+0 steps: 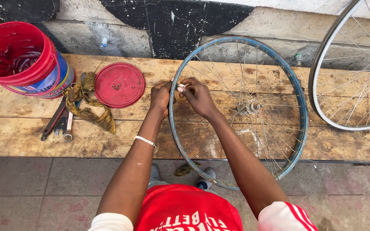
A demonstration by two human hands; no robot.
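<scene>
A blue bicycle wheel rim (298, 96) with thin spokes and a metal hub (250, 106) lies on the wooden bench (18, 141), partly overhanging its front edge. My left hand (161, 98) grips the rim's left side from outside. My right hand (198, 96) reaches from inside the rim and pinches a small pale part (180, 86) against the rim, fingertips meeting those of my left hand. What exactly the small part is cannot be told.
A red bucket (20, 57) stands at the bench's left end, with a red lid (119, 84) holding small bits beside it. A dirty yellow rag (88, 105) and spanners (63, 124) lie nearby. A second silver wheel (347, 72) leans at right. A painted wall runs behind.
</scene>
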